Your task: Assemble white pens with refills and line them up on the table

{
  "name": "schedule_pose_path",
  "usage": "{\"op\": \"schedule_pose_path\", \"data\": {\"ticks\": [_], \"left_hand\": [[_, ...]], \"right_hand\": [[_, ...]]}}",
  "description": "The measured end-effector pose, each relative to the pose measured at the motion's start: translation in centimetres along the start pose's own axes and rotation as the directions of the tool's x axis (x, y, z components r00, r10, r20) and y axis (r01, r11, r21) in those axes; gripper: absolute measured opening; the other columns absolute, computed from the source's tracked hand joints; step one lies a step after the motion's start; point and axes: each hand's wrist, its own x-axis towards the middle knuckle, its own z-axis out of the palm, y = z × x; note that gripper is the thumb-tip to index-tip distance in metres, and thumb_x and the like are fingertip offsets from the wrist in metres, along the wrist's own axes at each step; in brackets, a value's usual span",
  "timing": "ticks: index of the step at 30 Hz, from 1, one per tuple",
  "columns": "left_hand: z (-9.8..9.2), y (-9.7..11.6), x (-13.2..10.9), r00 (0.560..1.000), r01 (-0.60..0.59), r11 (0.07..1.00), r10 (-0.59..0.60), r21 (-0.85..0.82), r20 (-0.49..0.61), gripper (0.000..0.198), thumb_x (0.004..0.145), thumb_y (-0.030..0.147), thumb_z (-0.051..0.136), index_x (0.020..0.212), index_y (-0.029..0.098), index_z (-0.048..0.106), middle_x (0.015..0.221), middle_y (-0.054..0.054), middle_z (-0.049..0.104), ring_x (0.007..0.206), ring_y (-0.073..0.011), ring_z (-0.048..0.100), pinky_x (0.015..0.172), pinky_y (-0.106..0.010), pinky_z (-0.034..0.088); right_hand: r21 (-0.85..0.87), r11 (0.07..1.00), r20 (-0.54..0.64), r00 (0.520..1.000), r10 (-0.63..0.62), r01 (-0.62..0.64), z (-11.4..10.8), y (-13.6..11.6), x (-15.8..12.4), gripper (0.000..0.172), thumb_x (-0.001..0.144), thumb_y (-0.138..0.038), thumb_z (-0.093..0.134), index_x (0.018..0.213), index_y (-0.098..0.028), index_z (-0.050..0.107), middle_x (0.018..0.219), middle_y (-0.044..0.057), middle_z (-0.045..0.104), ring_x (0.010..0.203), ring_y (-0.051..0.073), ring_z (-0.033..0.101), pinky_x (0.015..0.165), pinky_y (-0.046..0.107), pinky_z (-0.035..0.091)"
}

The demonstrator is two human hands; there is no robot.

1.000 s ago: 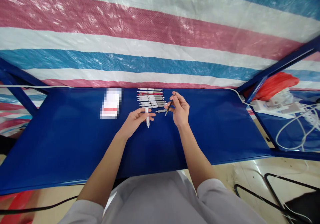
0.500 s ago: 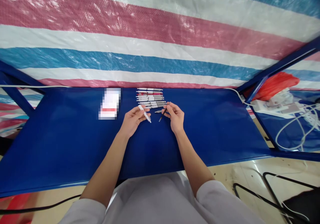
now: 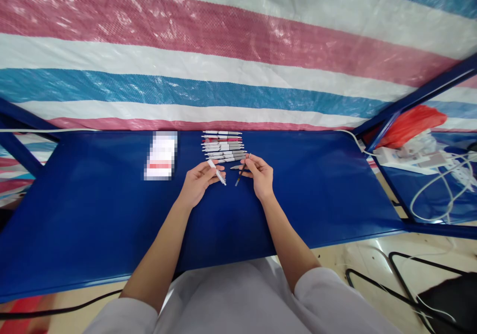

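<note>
Pen barrel [image 3: 217, 171], white and stubby, is gripped in the left hand [image 3: 197, 182], tip aimed at 4 o'clock, over the blue bench [image 3: 93, 214]. Thin dark refill [image 3: 241, 172] is pinched in the right hand [image 3: 261, 175] just beside it. Since a second ago the refill's been lowered closer; pen row [image 3: 223, 147] at 12 o'clock unchanged.
</note>
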Motion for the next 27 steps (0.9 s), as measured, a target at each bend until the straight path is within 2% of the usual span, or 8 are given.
{"op": "schedule_pose_path", "data": {"ticks": [12, 18, 27], "left_hand": [[-0.43, -0.57, 0.18, 1.000, -0.021, 1.000, 0.021, -0.009, 0.017, 0.035, 0.073, 0.032, 0.080, 0.104, 0.018, 0.069, 0.094, -0.007, 0.073, 0.085, -0.0233, 0.072, 0.086, -0.045, 0.056], [-0.25, -0.57, 0.16, 0.999, -0.052, 0.999, 0.053, -0.015, 0.007, 0.029, 0.072, 0.029, 0.081, 0.096, 0.017, 0.071, 0.091, -0.007, 0.074, 0.084, -0.0232, 0.072, 0.085, -0.044, 0.057], [0.53, -0.06, -0.23, 0.984, -0.178, 0.983, 0.179, 0.035, -0.017, 0.023, 0.074, 0.028, 0.079, 0.093, 0.017, 0.070, 0.085, -0.005, 0.073, 0.083, -0.0208, 0.070, 0.082, -0.040, 0.057]], "right_hand": [[0.040, 0.999, -0.004, 1.000, 0.015, -0.015, 0.15, -0.32, -0.08, 0.032, 0.071, -0.039, 0.077, 0.096, -0.020, 0.070, 0.085, 0.001, 0.075, 0.069, 0.013, 0.071, 0.063, 0.025, 0.061], [0.048, 0.998, 0.006, 1.000, 0.027, -0.028, 0.09, -0.19, 0.05, 0.032, 0.071, -0.038, 0.078, 0.096, -0.020, 0.070, 0.086, 0.001, 0.075, 0.070, 0.013, 0.072, 0.063, 0.025, 0.062], [0.063, 0.998, 0.017, 1.000, 0.014, -0.015, -0.08, -0.16, 0.04, 0.031, 0.072, -0.038, 0.077, 0.097, -0.020, 0.070, 0.085, 0.001, 0.074, 0.071, 0.014, 0.072, 0.064, 0.027, 0.062]]}}
